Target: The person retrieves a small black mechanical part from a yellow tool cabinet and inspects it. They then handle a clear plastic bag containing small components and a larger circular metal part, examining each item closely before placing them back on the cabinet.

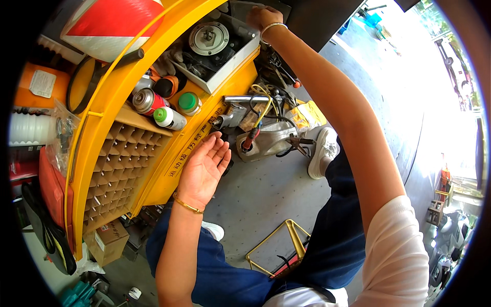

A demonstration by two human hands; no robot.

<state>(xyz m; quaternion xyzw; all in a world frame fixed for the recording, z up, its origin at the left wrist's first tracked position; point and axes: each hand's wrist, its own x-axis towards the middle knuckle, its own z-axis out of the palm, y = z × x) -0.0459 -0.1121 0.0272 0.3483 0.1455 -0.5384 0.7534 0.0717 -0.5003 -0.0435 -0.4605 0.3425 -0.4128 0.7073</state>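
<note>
My left hand [203, 166] is open, palm up and fingers slightly bent, beside the yellow shelf edge [174, 166]. It holds nothing. Just past its fingertips is a grey metal air tool [232, 116]. My right arm reaches far forward, and my right hand [265, 18] is at the shelf's far end with its fingers curled. Whatever they grip is lost in shadow. Close to that hand sits a white-walled box [232, 64] holding a round silver cap with a keyhole-like centre [208, 38] and dark parts.
On the shelf stand a green-capped spray can [170, 118], a red can [148, 101], a green-lidded jar [189, 103] and a cardboard divider grid [115, 176]. Below lie a grey metal container [268, 143], cables and a clamp [302, 142]. A yellow metal frame [276, 245] stands near my legs.
</note>
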